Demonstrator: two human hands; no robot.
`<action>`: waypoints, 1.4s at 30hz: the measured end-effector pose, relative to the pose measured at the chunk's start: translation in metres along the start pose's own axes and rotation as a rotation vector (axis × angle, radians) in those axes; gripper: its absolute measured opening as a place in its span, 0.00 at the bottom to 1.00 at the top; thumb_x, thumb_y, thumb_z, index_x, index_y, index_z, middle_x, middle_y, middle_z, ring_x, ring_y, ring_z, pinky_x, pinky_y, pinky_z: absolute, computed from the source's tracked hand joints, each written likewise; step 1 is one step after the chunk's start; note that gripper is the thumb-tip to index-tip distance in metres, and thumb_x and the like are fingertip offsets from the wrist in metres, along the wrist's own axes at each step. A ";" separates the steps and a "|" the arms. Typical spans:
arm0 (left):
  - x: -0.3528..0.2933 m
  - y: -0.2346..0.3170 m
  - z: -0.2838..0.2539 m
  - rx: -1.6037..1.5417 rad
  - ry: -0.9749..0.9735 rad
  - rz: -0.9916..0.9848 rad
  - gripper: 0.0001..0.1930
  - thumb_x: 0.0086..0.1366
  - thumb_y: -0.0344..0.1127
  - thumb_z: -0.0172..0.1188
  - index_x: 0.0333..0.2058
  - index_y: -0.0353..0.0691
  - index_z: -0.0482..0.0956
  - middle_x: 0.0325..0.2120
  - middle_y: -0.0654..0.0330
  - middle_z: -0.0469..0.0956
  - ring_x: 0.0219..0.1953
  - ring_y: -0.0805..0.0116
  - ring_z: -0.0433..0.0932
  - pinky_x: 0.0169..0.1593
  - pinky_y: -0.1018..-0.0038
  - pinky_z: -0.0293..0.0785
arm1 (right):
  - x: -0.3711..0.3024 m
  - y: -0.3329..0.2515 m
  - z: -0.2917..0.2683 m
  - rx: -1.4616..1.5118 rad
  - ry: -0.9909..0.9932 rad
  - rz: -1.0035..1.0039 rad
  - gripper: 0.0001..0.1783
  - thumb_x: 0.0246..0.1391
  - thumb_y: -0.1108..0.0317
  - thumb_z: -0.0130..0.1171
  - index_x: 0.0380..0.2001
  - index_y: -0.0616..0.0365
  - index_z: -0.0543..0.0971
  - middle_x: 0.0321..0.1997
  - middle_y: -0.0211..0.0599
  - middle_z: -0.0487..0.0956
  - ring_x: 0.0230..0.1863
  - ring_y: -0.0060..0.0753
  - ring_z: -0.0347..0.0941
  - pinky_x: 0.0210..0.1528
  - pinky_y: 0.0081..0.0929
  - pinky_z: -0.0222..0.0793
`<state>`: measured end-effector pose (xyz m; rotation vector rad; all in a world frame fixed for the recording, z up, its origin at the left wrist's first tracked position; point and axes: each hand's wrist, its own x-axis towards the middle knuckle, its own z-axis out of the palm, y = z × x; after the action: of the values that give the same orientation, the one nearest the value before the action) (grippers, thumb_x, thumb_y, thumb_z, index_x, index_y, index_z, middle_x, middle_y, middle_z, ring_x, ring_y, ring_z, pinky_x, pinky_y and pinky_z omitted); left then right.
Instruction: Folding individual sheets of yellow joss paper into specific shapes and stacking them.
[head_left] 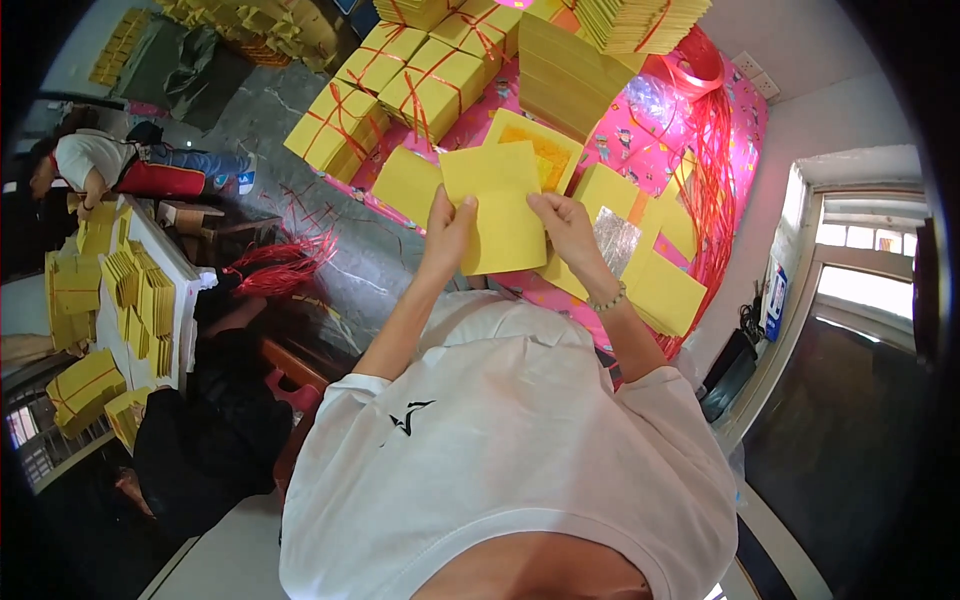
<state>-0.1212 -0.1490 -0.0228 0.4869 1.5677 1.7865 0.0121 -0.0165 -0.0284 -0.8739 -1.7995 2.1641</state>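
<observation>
A yellow sheet of paper [497, 215] is held upright in front of me between both hands. My left hand [450, 232] pinches its left edge, thumb on the near face. On the right edge, my right hand [568, 228] has its thumb pressed against the sheet in the same way; a beaded bracelet circles that wrist. Just behind the held sheet lies a yellow paper with an orange print [552, 160]. Beside my right hand, more yellow sheets are spread out, one with a silver foil patch [617, 240]. Another yellow sheet [405, 188] rests near my left hand.
Yellow paper bundles tied with red strips [430, 90] are lined up at the back of the pink-covered table [655, 145]. Red plastic strips [712, 200] hang over its right side. At left, a person [95, 160] works near a white table [185, 300] holding several yellow bundles.
</observation>
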 end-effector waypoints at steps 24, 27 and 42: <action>0.059 -0.094 -0.139 -0.512 0.488 -0.328 0.16 0.67 0.28 0.45 0.53 0.33 0.65 0.49 0.55 0.71 0.49 0.60 0.72 0.52 0.66 0.69 | -0.020 0.038 -0.023 -0.050 0.163 0.109 0.12 0.61 0.67 0.49 0.44 0.61 0.74 0.38 0.32 0.78 0.36 0.19 0.73 0.39 0.18 0.69; 0.079 -0.110 -0.138 -0.573 0.561 -0.386 0.16 0.66 0.27 0.47 0.53 0.34 0.65 0.47 0.55 0.72 0.47 0.60 0.74 0.49 0.65 0.72 | -0.025 0.044 -0.025 -0.074 0.197 0.074 0.11 0.60 0.69 0.50 0.43 0.61 0.74 0.36 0.33 0.78 0.35 0.19 0.74 0.37 0.17 0.69; 0.080 -0.145 -0.135 -0.264 0.569 -0.267 0.17 0.63 0.23 0.51 0.51 0.34 0.67 0.45 0.57 0.73 0.45 0.63 0.74 0.48 0.70 0.72 | -0.026 0.026 -0.006 -0.438 0.207 -0.002 0.09 0.57 0.71 0.52 0.40 0.62 0.75 0.32 0.36 0.78 0.33 0.23 0.75 0.35 0.21 0.71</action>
<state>-0.2312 -0.1842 -0.2022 -0.3761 1.6214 1.9750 0.0417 -0.0308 -0.0458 -1.1331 -2.1926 1.6237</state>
